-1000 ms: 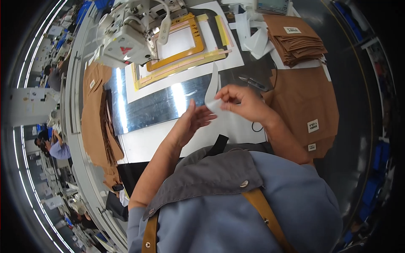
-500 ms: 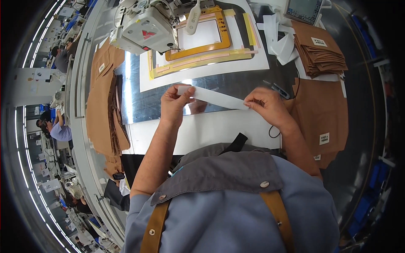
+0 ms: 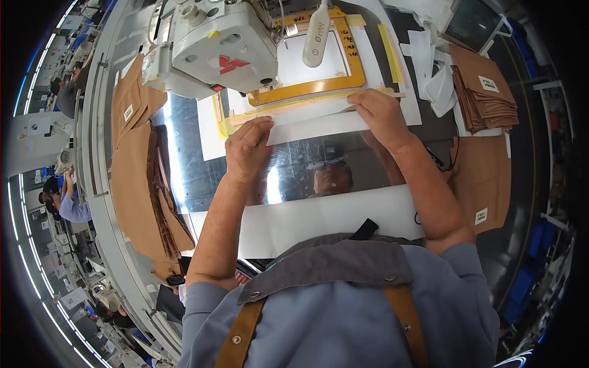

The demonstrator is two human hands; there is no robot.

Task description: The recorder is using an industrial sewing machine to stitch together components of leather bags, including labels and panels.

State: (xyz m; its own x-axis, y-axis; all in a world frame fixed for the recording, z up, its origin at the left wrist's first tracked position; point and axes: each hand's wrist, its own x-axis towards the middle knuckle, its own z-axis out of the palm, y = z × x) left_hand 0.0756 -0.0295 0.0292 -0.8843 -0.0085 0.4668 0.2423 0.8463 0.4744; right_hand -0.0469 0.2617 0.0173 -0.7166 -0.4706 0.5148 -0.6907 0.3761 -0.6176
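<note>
A narrow white strip (image 3: 310, 115) is stretched between my two hands along the near edge of a taped white template sheet (image 3: 215, 147). My left hand (image 3: 248, 147) pinches the strip's left end; my right hand (image 3: 377, 113) pinches its right end. Just beyond them, an orange rectangular frame (image 3: 307, 86) is framed by yellow and pink tape strips (image 3: 389, 55). A white sewing machine head (image 3: 208, 55) overhangs the frame at the upper left. Below my hands is a shiny metal plate (image 3: 294, 165).
Stacks of brown pieces lie left (image 3: 132, 184) and right (image 3: 485, 92). A screen (image 3: 472, 24), loose white strips (image 3: 429, 73) and a dark tool (image 3: 435, 158) are on the right. Co-workers (image 3: 73, 205) sit at machines along the far left.
The white strip, earlier bunched and then stretched over the metal plate, has moved forward with both hands to the template's taped edge. My head view has shifted with them.
</note>
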